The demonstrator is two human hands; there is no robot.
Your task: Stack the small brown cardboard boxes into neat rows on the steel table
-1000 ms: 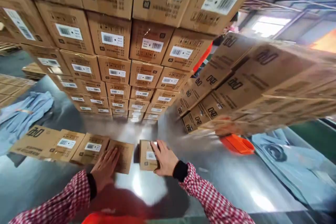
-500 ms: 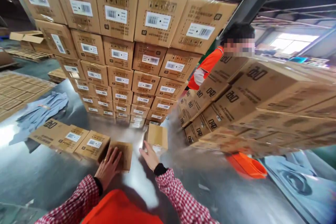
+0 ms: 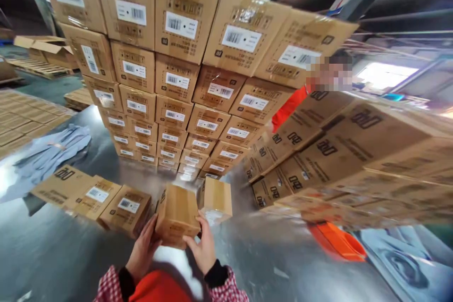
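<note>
Left hand (image 3: 143,248): fingers wrapped on the near-left edge of the small carton (image 3: 177,215).
Right hand (image 3: 202,249): fingers spread under its lower right side, gripping.
Carton: lifted off the metal table (image 3: 63,255), tilted, between both palms.
Beyond the fingertips: a second carton (image 3: 217,197), just beside it.
Left of the fingers: a row of cartons (image 3: 92,193).
Advice: keep both palms square, support underneath.

We note a plain tan cardboard carton (image 3: 177,214), brown all over, between our left hand (image 3: 143,250) and right hand (image 3: 203,250). Our sleeve cuffs (image 3: 226,288) show red-and-white check with black inner bands. Tall stacked brown cartons (image 3: 184,80) carry white barcode labels and dark print. The low row of brown cartons (image 3: 95,196) bears white labels too. The shiny grey metal floor (image 3: 290,264) reflects pale light. We see crumpled pale blue cloth (image 3: 53,153) and a bright orange plastic piece (image 3: 339,243).
</note>
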